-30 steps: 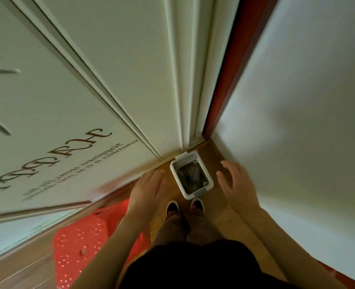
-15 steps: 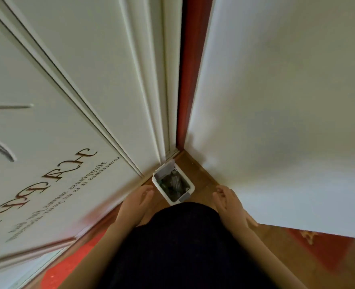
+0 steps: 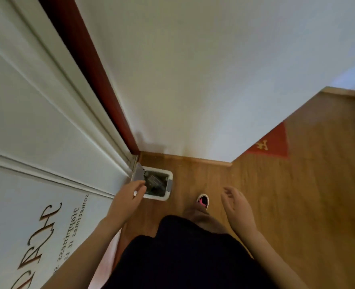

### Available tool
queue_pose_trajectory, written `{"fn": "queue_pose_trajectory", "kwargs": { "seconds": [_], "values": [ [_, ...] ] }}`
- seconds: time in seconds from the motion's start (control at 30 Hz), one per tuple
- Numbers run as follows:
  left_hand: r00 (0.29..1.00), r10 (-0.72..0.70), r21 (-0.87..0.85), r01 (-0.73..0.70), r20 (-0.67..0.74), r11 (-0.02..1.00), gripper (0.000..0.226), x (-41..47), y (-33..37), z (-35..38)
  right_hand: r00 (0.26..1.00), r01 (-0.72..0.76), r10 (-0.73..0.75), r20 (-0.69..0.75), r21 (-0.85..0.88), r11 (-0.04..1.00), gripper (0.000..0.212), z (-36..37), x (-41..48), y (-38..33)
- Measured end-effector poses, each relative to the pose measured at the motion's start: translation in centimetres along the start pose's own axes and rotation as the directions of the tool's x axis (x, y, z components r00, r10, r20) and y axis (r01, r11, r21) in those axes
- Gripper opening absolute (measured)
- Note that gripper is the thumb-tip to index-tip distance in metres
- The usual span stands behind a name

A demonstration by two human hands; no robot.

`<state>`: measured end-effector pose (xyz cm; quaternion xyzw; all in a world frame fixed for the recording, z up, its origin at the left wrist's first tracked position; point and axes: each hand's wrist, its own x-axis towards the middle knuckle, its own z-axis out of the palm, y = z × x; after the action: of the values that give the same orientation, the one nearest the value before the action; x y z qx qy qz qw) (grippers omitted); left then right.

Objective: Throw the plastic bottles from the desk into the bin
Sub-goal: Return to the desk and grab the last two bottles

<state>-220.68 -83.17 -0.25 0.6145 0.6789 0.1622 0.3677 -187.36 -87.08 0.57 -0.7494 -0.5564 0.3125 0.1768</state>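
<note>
At the lower left of centre the left hand [image 3: 128, 200] hangs empty, fingers loosely spread, over the near corner of the bin [image 3: 168, 184], which stands lid-up on the floor [image 3: 276, 195] by the door [image 3: 37, 122] and holds dark, blurred contents, likely bottles. Further right, the right hand [image 3: 238, 207] is empty too, fingers apart. The drop looks done; next likely means returning to the worktop, out of view, for any remaining bottles.

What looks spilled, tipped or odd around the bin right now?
Nothing stands out. The white bin stands upright in the corner with its lid open and dark contents inside; the wooden floor around it shows no spill. Left hand and right hand are empty.
</note>
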Motion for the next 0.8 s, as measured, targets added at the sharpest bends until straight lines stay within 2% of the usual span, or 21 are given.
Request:
{"fn": "queue_pose_trajectory", "kwargs": {
  "seconds": [0.2,0.37,0.6,0.8],
  "values": [
    [0.947,0.143,0.079,-0.172,0.289,0.982,0.035,0.3,2.6,4.8,0.968,-0.246,0.246,-0.05,0.006,0.969,0.036,-1.1,-7.4,5.0],
    [0.853,0.231,0.131,-0.325,0.469,0.936,0.037,0.6,6.6,9.3,0.875,-0.445,0.46,-0.152,0.127,0.887,0.038,-2.3,-12.1,8.7],
    [0.698,0.34,0.115,-0.517,0.63,0.848,0.031,1.4,15.6,16.8,0.731,-0.56,0.641,-0.236,0.33,0.76,0.034,-4.8,-17.1,15.5],
    [0.615,0.273,0.089,-0.492,0.74,0.866,0.031,-0.8,21.9,25.1,0.612,-0.605,0.759,-0.22,0.488,0.629,0.03,-7.3,-20.1,22.4]
  ]
}}
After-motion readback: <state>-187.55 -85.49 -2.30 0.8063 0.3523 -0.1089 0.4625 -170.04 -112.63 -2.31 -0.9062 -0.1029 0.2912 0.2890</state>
